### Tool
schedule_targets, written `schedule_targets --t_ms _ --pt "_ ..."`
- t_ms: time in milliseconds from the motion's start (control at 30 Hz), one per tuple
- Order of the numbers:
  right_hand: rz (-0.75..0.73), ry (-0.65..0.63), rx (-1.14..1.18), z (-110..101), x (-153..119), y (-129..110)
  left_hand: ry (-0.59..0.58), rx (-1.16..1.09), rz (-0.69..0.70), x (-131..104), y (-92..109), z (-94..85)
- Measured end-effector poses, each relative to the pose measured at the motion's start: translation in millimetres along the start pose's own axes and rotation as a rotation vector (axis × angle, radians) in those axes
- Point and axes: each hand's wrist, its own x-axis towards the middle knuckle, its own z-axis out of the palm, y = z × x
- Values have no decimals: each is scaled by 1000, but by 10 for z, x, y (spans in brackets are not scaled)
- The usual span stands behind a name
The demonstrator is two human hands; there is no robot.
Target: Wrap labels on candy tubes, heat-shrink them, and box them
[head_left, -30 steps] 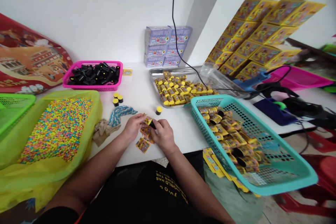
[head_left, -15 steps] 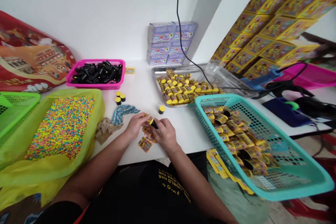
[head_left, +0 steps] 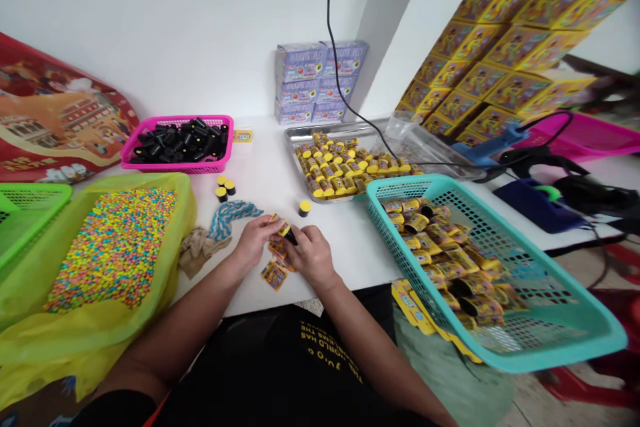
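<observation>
Close to the table's front edge, my left hand (head_left: pixel 254 239) pinches a printed label (head_left: pixel 276 219) at its left side. My right hand (head_left: pixel 314 255) is closed round a small black canister (head_left: pixel 289 235) with a yellow end, which touches the label. Several loose printed labels (head_left: pixel 274 275) lie on the white table beneath and between my hands. One yellow-topped black canister (head_left: pixel 305 208) stands just beyond them, and three more (head_left: pixel 225 188) stand together farther left. A blue-striped cloth (head_left: pixel 233 215) lies left of my left hand.
At left are a bin of coloured candy beads (head_left: pixel 117 240) and a pink basket (head_left: pixel 227 155) of black canisters. A metal tray (head_left: pixel 296 160) of labelled canisters, a teal basket (head_left: pixel 565 347) and stacked yellow boxes (head_left: pixel 480 77) are at right. A black cable (head_left: pixel 334 33) hangs over the tray.
The whole view has shifted slightly. Both hands stay together around the canister and label, with little visible difference.
</observation>
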Motion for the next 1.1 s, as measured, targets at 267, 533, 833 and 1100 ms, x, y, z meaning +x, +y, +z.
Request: schedule_targets --t_ms 267,533,833,1100 --pt "-27 -12 -39 4 6 -13 2 -37 -13 29 -17 -20" --pt "-27 -28 -56 5 2 -34 -40 15 40 3 -9 5" --pt "41 -35 50 -13 4 -61 -52 149 101 -13 42 16" --pt "69 -64 74 -5 1 -55 -56 260 199 -50 92 28"
